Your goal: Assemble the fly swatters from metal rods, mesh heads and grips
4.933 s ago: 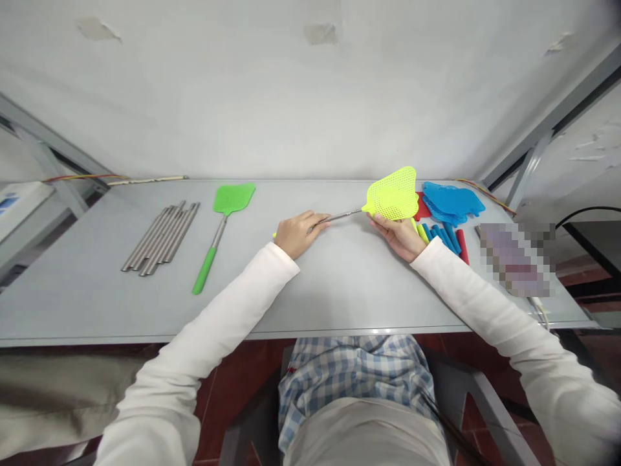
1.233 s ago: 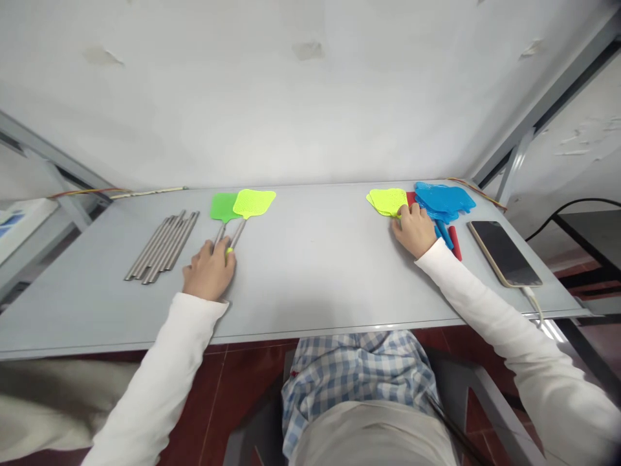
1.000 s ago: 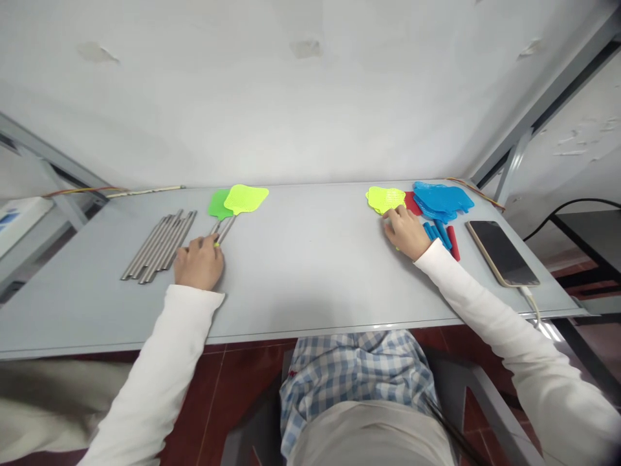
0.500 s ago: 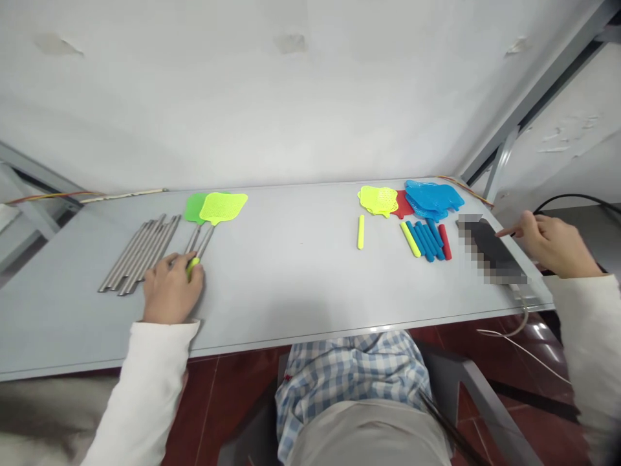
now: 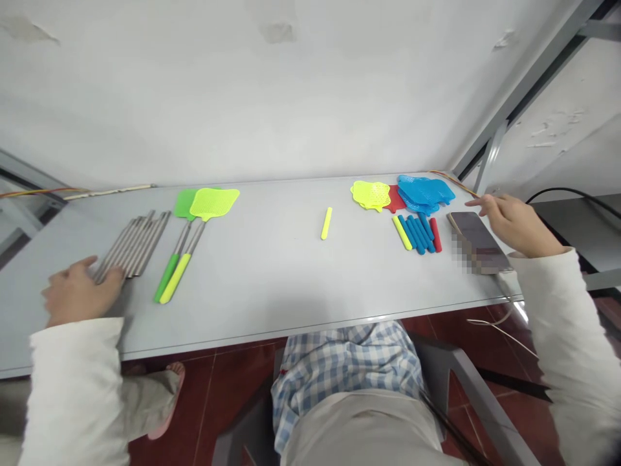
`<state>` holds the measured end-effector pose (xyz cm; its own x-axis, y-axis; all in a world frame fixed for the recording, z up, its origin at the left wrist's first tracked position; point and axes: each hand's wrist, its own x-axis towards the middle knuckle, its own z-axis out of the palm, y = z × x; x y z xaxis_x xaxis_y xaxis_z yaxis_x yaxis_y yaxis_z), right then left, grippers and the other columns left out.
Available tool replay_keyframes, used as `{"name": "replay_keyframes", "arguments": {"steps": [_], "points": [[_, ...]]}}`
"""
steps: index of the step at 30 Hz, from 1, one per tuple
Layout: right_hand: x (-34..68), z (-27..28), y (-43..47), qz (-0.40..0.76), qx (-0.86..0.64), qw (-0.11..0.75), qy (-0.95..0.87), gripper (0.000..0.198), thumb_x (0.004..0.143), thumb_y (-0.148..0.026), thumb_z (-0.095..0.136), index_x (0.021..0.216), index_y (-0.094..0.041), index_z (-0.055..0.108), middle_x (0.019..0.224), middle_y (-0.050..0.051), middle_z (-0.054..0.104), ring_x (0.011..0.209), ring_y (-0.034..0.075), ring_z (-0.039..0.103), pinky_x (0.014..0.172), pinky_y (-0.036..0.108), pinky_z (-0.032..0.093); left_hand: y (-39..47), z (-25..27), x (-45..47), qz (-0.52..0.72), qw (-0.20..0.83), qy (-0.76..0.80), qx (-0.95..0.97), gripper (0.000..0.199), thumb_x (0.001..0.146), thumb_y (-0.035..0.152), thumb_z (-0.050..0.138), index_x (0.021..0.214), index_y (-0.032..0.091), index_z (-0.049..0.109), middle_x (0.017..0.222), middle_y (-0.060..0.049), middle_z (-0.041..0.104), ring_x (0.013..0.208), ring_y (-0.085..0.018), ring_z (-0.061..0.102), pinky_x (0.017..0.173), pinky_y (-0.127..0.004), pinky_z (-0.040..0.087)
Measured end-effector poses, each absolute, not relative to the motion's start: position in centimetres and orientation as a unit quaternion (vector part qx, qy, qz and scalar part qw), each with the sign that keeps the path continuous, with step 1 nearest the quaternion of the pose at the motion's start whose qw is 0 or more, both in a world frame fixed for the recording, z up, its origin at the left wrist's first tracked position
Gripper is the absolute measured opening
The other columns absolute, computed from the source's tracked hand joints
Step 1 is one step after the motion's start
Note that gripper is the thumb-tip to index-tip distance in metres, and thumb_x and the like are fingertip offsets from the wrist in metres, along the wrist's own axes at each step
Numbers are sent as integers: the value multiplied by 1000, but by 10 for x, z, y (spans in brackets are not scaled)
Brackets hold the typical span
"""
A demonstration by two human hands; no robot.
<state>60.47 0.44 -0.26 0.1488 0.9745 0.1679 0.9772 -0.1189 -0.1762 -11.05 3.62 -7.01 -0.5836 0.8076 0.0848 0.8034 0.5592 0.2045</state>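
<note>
Head view: on the grey table (image 5: 272,278), open room stretches along the middle and front edge, between the paired green plastic swatter (image 5: 168,275) and yellow plastic swatter (image 5: 209,206) and the stacked blue perforated heads (image 5: 423,189), interrupted by one short yellow plastic grip (image 5: 326,223). The left hand (image 5: 80,291), spread open, is at the silver metal tubes' (image 5: 138,243) near ends, contact unclear. The right hand (image 5: 521,223) points its index finger beside the dark smartphone (image 5: 478,236), its other fingers' closure untellable.

Gray tubes (image 5: 138,244) — bunched, slanted, apparently metal
</note>
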Motion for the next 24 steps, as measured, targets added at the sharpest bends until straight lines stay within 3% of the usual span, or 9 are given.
{"name": "replay_keyframes", "arguments": {"steps": [5,11,15,18,21,24], "points": [[525,-20,8,24,-627,95,-773,43,99,-40,33,103,-17,69,92,13,67,95,27,60,85,37,43,42,-57,-92,40,50,904,423,73,84,58,43,145,19,43,148,-22,42,134,-44,40,101,-58,39],[464,-59,38,-64,-603,108,-788,44,96,-33,39,126,-10,60,107,19,61,96,31,60,81,39,43,36,-66,-91,122,-20,866,485,65,82,63,44,135,26,55,143,-18,43,132,-43,36,106,-61,28],[450,-66,50,-77,-574,94,-809,45,95,-35,42,131,-12,57,109,19,59,94,31,59,79,39,42,37,-69,-86,136,-52,825,546,47,85,58,43,107,23,67,108,-11,57,112,-35,46,100,-51,34],[445,-66,55,-56,-569,72,-817,42,95,-38,45,124,-13,61,106,18,60,93,30,58,79,37,42,42,-65,-78,147,-30,812,565,29,82,47,54,88,20,62,76,-3,53,87,-25,49,88,-34,37],[442,-64,60,-54,-575,60,-814,40,95,-40,45,116,-12,64,104,19,60,93,30,58,78,37,41,48,-58,-74,160,19,821,548,25,75,42,65,78,19,54,68,2,50,73,-19,47,72,-23,32],[435,-62,63,-57,-576,77,-812,41,98,-37,38,114,-10,65,104,19,60,93,29,57,79,37,39,54,-51,-74,135,57,829,540,30,73,45,70,77,19,55,65,3,52,67,-18,46,65,-20,28]]}}
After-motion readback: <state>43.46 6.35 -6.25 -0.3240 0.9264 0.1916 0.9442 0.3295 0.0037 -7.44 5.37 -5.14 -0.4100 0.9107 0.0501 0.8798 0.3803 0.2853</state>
